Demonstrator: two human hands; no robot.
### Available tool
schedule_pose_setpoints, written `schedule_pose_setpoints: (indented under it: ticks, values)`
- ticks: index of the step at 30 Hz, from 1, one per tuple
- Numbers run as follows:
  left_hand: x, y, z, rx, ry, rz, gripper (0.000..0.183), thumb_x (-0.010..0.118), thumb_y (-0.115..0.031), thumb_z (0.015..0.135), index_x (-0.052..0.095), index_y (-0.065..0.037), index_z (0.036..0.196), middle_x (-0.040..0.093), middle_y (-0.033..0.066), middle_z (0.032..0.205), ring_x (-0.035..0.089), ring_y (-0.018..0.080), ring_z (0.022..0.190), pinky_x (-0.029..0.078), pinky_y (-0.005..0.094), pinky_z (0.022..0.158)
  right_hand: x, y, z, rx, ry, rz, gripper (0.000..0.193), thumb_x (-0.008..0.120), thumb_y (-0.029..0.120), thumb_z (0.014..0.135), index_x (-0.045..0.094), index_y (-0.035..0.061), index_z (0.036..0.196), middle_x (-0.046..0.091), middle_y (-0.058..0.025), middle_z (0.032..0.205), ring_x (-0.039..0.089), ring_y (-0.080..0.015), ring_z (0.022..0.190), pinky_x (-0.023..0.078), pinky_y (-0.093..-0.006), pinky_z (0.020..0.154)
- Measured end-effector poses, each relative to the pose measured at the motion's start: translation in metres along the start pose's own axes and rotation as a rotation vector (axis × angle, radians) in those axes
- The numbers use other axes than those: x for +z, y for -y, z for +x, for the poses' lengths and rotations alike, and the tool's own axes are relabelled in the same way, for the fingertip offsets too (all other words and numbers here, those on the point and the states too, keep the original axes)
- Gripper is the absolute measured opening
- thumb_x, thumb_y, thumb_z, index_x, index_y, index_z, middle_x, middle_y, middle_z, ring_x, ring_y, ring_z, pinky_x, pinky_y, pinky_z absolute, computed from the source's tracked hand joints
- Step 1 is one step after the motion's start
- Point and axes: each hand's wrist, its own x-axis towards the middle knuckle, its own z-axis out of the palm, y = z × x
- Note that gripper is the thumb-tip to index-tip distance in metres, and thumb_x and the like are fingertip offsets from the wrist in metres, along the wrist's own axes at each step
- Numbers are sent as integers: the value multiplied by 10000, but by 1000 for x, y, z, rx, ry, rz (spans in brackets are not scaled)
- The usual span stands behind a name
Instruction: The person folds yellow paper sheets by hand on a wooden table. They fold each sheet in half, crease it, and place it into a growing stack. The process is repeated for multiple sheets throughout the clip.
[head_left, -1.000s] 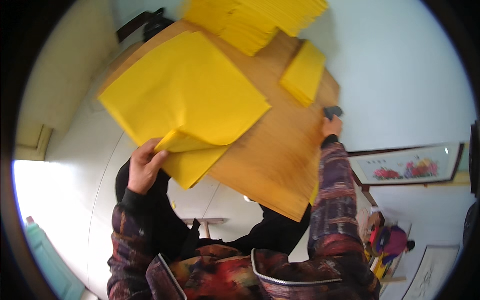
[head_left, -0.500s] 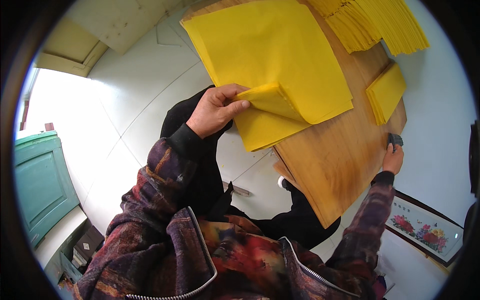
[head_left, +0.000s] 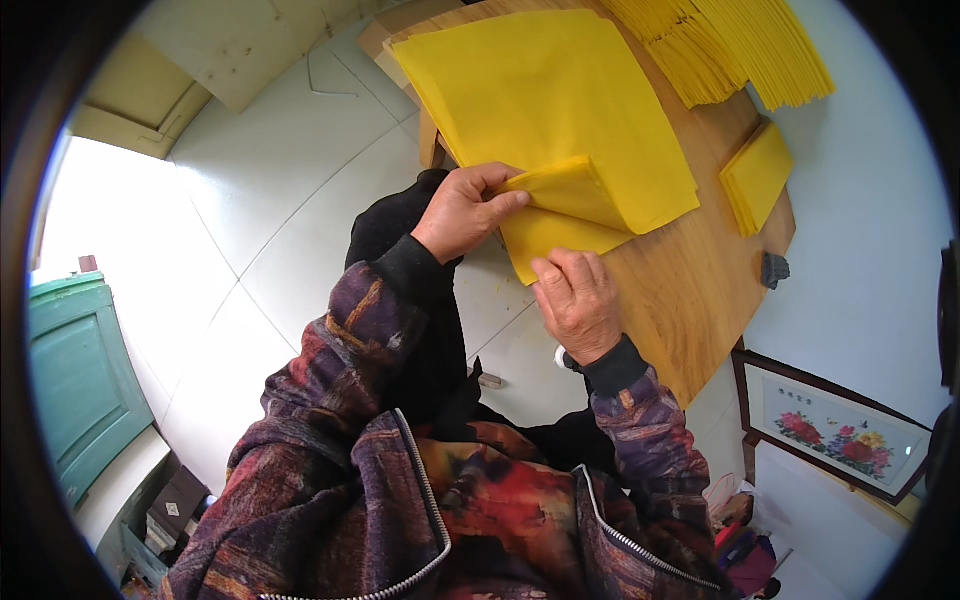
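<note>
A stack of large yellow sheets [head_left: 560,90], paper or thin cloth, lies on the wooden table. My left hand [head_left: 470,208] pinches the near left corner of the upper sheets between thumb and fingers. That corner is lifted and folded back, baring a lower yellow layer [head_left: 560,235]. Close to the near corner of this lower layer is my right hand [head_left: 580,302], its fingers curled together. Whether they grip the sheet is hidden. A small dark grey block [head_left: 773,270] rests near the table's right edge, apart from both hands.
The wooden table [head_left: 690,290] slants away in front of me. Folded yellow bundles [head_left: 765,50] stand at its far right, with a smaller yellow stack [head_left: 757,178] nearer. A framed flower picture [head_left: 835,425] leans by the wall. At left is a green cabinet door [head_left: 85,370].
My right hand has let go of the dark block at the table's right edge and come left to the yellow sheets. My left hand keeps the corner folded up.
</note>
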Motion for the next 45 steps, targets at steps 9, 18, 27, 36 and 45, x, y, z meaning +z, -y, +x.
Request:
schedule_pose_setpoints:
  ticks: [9, 18, 27, 36, 45]
  values:
    - [-2, 1, 0, 10, 50, 42, 211, 624, -103, 925, 631, 21, 1095, 654, 9, 952, 571, 82, 902, 474, 242, 844, -11, -3, 5, 141, 84, 181, 101, 662, 25, 749, 598, 51, 822, 573, -84, 838, 553, -270, 775, 474, -370, 660]
    - [-1, -4, 0, 16, 49, 71, 208, 620, -100, 924, 632, 20, 1093, 662, 16, 948, 578, 88, 900, 475, 248, 849, -26, -18, 19, 517, 330, 667, 124, 692, 38, 778, 570, 20, 784, 556, -77, 718, 546, -207, 651, 437, -320, 592]
    - [0, -5, 0, 29, 23, 74, 188, 623, -98, 913, 640, 35, 1046, 666, 41, 885, 600, 105, 835, 496, 249, 783, -38, -40, 35, 524, 385, 826, 142, 675, 72, 860, 564, 25, 786, 498, 31, 692, 439, -60, 636, 384, -220, 564]
    - [0, -7, -3, 60, 82, 115, 210, 611, -125, 918, 633, 17, 1071, 651, 41, 1036, 587, 110, 920, 465, 240, 854, -44, -30, 52, 391, 0, 261, 131, 681, 84, 826, 564, 28, 803, 548, -89, 673, 536, -238, 610, 430, -329, 542]
    - [2, 4, 1, 42, -9, 79, 205, 663, -105, 890, 644, 19, 1052, 666, 36, 888, 595, 105, 829, 488, 248, 771, -24, 3, 3, 76, 64, 26, 160, 683, 65, 752, 586, 57, 878, 530, -78, 814, 570, -260, 757, 478, -357, 621]
